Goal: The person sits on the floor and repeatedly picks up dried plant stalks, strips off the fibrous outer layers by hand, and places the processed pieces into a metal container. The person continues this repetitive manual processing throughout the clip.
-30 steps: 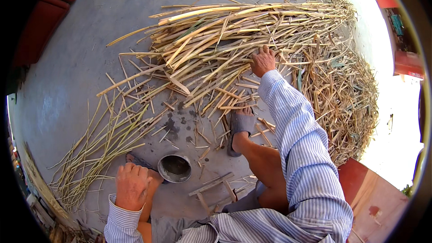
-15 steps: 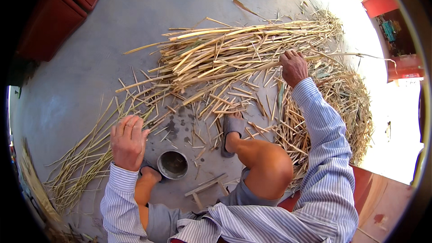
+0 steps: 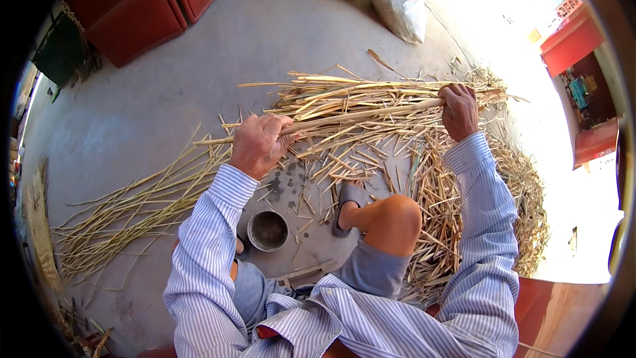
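- Grey floor (image 3: 159, 99) spreads all around the bowl (image 3: 284, 241), with red furniture (image 3: 132, 16) far past it to the left.
- White sack (image 3: 399, 3): far past the bowl too, but to the right.
- I see one long stalk (image 3: 371, 114) stretched from side to side, past the bowl.
- The person's left hand (image 3: 260, 146), just past the bowl, is bent around the long stalk near its left end. I can't tell how tight it squeezes.
- The right hand (image 3: 460, 111), past the bowl and well to its right, is closed, fingers tucked around the long stalk.
- Dry stalks (image 3: 344, 86) lie in a pile on the floor, past the bowl.
- Thin stems (image 3: 142, 215) fan out left of the bowl.
- Messy straw (image 3: 517, 205) is heaped well to the bowl's right.
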Demonstrator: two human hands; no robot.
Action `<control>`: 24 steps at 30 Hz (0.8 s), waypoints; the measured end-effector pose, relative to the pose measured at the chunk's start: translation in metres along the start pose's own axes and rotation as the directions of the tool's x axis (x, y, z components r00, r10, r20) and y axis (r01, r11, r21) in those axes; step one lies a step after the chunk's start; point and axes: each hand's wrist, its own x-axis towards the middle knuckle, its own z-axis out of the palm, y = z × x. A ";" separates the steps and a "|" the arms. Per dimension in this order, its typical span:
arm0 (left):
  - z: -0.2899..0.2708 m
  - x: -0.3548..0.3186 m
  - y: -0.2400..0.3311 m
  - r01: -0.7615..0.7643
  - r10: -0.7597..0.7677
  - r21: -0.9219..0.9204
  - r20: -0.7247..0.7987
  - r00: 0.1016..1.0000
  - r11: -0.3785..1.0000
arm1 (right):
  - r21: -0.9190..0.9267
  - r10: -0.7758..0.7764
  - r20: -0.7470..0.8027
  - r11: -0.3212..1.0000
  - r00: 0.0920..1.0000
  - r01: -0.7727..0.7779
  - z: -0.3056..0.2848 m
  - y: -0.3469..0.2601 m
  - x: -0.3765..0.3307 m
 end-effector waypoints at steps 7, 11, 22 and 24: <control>-0.025 0.019 0.011 0.052 -0.063 -0.091 -0.126 0.990 0.995 | 0.824 0.837 0.143 0.195 0.527 -0.532 0.016 -0.073 -0.030; -0.025 0.017 0.009 0.008 -0.018 -0.113 -0.088 0.996 0.994 | 0.766 0.264 0.498 -0.580 0.826 -0.276 0.040 -0.172 0.007; -0.060 -0.004 -0.043 0.132 -0.139 -0.072 -0.102 0.985 0.989 | 0.771 0.375 0.565 -0.557 0.735 -0.309 0.104 -0.164 0.043; -0.058 -0.004 -0.043 0.180 -0.185 -0.055 -0.100 0.978 0.982 | 0.751 0.322 0.612 -0.523 0.722 -0.403 0.104 -0.157 0.044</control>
